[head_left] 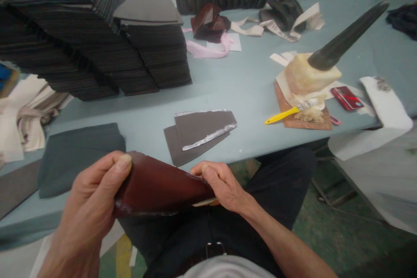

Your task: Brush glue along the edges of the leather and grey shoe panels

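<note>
Pale blue bench [247, 91], dark stacks behind. Maroon leather piece [156, 186] held over lap, below bench edge, long axis left–right. Left hand [94, 200] closed on wide end, thumb on top; right hand [221, 184] pinches narrow end. Grey glued pieces [198, 132] just beyond.

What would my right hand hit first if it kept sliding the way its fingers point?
The right hand points left along the brown leather piece it grips, so it would probably meet the left hand at the other end first.
</note>
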### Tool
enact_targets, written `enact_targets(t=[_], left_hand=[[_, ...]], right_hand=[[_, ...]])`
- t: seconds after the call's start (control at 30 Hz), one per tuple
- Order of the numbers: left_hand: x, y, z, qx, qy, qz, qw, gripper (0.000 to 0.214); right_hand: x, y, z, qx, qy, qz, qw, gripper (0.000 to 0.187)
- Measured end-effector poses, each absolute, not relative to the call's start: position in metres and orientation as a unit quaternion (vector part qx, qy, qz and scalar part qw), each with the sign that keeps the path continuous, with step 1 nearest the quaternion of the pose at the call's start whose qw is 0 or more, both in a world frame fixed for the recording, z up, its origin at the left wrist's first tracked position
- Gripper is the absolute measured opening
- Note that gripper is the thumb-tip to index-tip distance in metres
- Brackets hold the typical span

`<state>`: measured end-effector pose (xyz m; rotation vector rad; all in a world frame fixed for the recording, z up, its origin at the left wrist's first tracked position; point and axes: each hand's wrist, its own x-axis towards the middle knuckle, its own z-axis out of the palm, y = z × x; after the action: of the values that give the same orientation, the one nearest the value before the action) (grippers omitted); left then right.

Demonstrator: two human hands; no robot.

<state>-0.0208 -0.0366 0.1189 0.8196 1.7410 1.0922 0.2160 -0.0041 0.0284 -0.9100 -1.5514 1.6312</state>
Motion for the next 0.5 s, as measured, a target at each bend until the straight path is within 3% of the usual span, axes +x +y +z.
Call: enact_targets(t=[0.5], left_hand=[[-0.053,-0.051,0.097,0.419,0.691,0.411,0.421,0.057]], right_hand=[[0.210,0.003,0.054,-0.366,-0.627,0.622,0.293,0.024]])
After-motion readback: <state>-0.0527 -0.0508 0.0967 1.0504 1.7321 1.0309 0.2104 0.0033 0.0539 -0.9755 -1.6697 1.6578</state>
